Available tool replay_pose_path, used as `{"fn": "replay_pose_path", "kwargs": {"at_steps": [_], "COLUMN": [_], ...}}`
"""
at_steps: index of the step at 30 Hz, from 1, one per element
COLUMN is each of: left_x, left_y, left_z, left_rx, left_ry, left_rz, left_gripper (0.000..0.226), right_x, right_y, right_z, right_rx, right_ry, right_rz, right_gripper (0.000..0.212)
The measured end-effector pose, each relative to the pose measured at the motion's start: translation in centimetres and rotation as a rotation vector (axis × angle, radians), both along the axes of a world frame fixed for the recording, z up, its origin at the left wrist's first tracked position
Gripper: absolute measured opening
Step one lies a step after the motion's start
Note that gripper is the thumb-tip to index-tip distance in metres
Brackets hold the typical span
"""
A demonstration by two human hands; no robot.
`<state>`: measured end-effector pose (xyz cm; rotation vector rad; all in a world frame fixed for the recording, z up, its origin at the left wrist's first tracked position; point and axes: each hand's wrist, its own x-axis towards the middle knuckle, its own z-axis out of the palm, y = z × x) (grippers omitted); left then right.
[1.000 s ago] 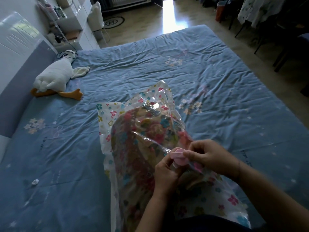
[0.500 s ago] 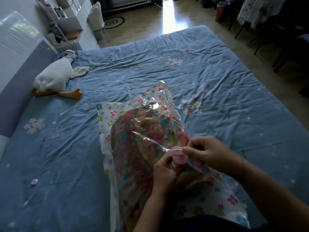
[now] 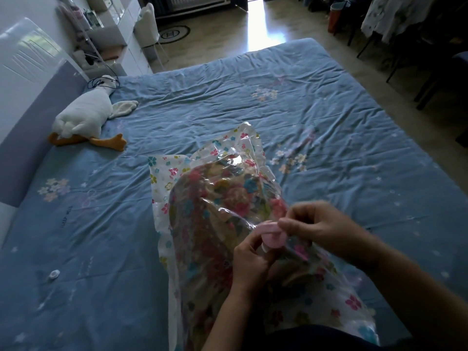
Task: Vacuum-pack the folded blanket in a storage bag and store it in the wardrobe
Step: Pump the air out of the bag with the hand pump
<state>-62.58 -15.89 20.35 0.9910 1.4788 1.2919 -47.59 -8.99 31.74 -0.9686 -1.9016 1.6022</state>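
Fingers [image 3: 286, 225]: left hand [image 3: 249, 259], right hand [image 3: 321, 226] pinch pink valve [image 3: 272, 236] | storage bag [image 3: 162, 173] holds blanket [image 3: 228, 193]

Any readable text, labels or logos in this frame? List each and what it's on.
"SLEEP WELL": sideways print on the blue bedsheet, faint, best reading.
"H": probably the mark on the round floor mat, too small to confirm.
No legible text on the storage bag or pink valve.
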Motion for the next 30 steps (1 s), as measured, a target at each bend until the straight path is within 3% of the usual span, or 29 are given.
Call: {"fn": "replay_pose_path", "kwargs": {"at_steps": [4,6,9,11,13,18,20,25,27,30], "left_x": [0.2,0.2,0.2,0.2,0.0,0.1,0.2,0.3,0.2,0.1], "left_y": [0.0,0.0,0.0,-0.2,-0.1,-0.2,-0.1,-0.2,-0.1,0.0], "left_z": [0.4,0.4,0.0,0.1,0.1,0.7,0.7,0.1,0.2,0.3], "left_rx": [-0.006,0.005,0.005,0.004,0.002,-0.024,-0.018,-0.010,-0.005,-0.023], "left_ry": [-0.008,-0.001,0.038,0.043,0.036,0.021,0.006,0.013,-0.001,-0.029], "left_rz": [-0.025,-0.015,-0.009,0.008,0.005,-0.041,-0.028,0.020,0.015,-0.023], "left_gripper": [0.039,0.039,0.036,0.036,0.034,0.036,0.036,0.034,0.032,0.035], "right_x": [0.5,0.3,0.0,0.0,0.1,0.7,0.4,0.0,0.2,0.3], "right_y": [0.2,0.4,0.1,-0.2,-0.1,0.1,0.2,0.1,0.1,0.0], "right_z": [4.5,3.1,-1.6,-3.0,-1.3,5.2,3.8,-3.1,-1.6,3.6], "right_rx": [-0.081,-0.085,-0.051,-0.039,-0.011,-0.066,-0.063,-0.005,0.073,0.054], "right_ry": [0.397,0.332,-0.020,-0.135,-0.047,0.381,0.319,-0.146,-0.105,0.192], "right_rz": [0.078,0.050,-0.005,-0.018,-0.002,0.106,0.062,-0.004,0.002,0.045], "right_gripper": [0.023,0.022,0.026,0.029,0.026,0.023,0.024,0.036,0.035,0.025]}}
